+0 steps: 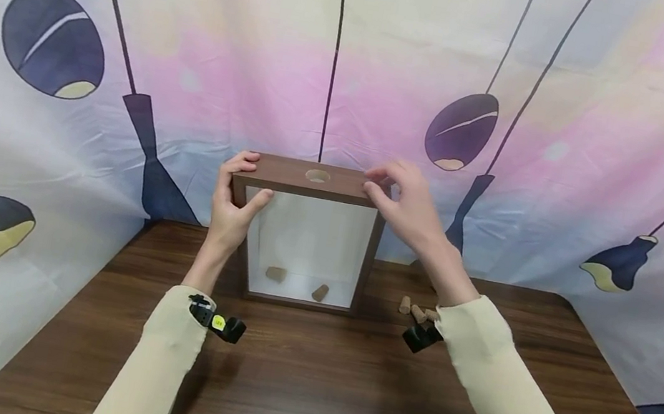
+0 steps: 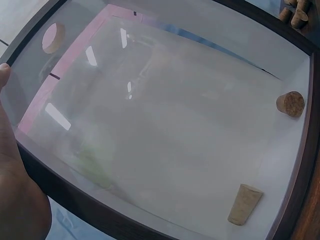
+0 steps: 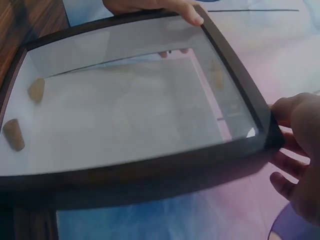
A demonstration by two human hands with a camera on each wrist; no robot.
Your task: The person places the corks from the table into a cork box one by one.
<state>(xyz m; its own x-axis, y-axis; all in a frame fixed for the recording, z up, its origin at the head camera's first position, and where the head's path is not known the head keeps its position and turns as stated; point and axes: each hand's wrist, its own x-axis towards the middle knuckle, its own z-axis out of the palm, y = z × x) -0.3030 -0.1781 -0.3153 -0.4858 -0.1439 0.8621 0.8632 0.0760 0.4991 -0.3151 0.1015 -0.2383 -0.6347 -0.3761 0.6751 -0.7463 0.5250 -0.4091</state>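
A dark wooden shadow box frame (image 1: 282, 171) with a clear front and white back stands upright on the table. A round hole (image 1: 318, 176) pierces its top edge. Inside, at the bottom, lie two corks: a left cork (image 1: 276, 273) and a right cork (image 1: 320, 293). My left hand (image 1: 232, 209) grips the upper left corner, thumb over the front and fingers over the top. At the upper right corner, my right hand (image 1: 408, 208) holds the frame with its fingers and thumb bent about the edge. Part of the right hand's grip is hidden behind the corner (image 3: 272, 137).
Several loose corks (image 1: 418, 314) lie on the wooden table (image 1: 304, 383) to the right of the box, close to the right wrist's camera (image 1: 421, 337). Behind the table hangs a cloth backdrop (image 1: 254, 42) printed with lamps.
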